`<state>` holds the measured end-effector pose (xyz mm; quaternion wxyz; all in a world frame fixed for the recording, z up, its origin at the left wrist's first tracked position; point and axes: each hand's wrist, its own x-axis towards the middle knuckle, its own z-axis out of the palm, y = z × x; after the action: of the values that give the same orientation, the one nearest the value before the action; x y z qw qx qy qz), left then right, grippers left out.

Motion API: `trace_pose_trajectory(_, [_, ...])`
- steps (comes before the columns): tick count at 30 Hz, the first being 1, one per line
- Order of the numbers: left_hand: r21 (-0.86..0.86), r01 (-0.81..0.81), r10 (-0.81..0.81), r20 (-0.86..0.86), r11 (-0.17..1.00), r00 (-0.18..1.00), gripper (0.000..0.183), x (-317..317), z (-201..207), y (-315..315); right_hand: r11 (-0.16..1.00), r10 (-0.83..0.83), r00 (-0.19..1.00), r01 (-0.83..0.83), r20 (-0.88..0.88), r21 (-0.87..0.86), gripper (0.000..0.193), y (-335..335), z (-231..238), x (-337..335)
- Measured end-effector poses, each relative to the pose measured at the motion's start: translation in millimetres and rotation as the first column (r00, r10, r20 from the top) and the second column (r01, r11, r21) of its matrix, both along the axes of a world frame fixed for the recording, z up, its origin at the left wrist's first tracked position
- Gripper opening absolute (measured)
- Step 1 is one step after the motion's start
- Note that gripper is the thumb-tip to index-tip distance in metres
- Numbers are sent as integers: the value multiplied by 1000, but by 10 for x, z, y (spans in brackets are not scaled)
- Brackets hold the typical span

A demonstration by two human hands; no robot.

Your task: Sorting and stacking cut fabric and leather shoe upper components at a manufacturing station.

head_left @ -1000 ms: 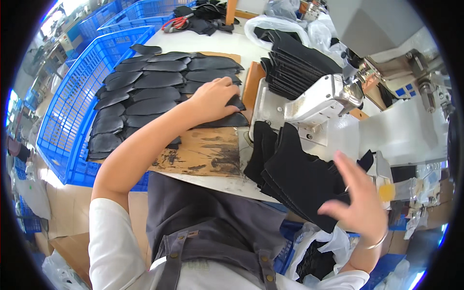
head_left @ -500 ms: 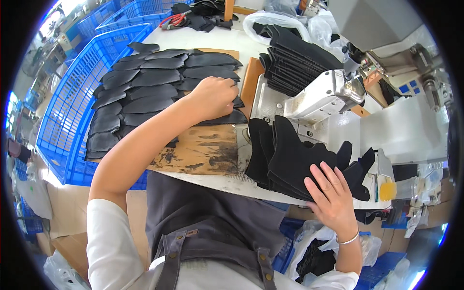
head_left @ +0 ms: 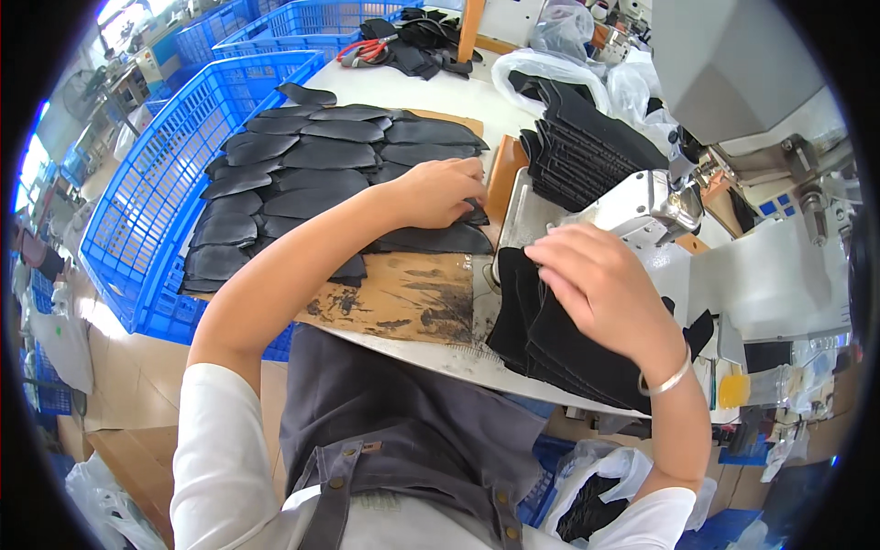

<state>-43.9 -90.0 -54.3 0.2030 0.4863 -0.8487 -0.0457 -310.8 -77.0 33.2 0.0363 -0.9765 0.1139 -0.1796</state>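
- Your L hand (head_left: 438, 194): fingers curled over overlapped black cut pieces (head_left: 316, 202) on brown board (head_left: 408, 282); can't tell grip. Prob. best pinch one w/o shifting others.
- Your R hand (head_left: 600, 286): fingers half-bent over black fabric stack (head_left: 564, 356); hold unclear.

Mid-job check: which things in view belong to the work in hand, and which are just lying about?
Seemingly in use:
glossy black pieces, at the left hand
board under them
matte black pieces, at the right hand

Seemingly just lying about, no hand on them:
red-handled tool
blue crate
clear bag
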Motion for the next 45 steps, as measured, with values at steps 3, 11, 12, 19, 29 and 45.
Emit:
trace_pose_trajectory(3, [42,27,-26,-6,999,1000,19,10,20,-9,938,-56,986,107,-159,329,18,-253,-13,275])
trace_pose_trajectory(11, [146,19,-12,-50,989,999,21,-21,22,-28,948,-39,928,151,-372,278,21,-709,-496,573])
trace_pose_trajectory(12, [147,14,-7,-51,989,999,21,-15,17,-26,955,-35,929,140,-369,262,20,-729,-534,585])
trace_pose_trajectory(19, [73,40,-38,-35,997,999,16,-56,1,-114,988,-96,946,128,-309,83,20,-762,-660,543])
trace_pose_trajectory(29, [89,100,-104,41,991,994,15,-42,75,-149,989,-119,956,139,-269,56,17,-686,-622,560])
trace_pose_trajectory(45, [-387,240,-167,212,890,963,12,-40,-162,-87,991,-120,968,132,-218,37,12,-724,-655,566])
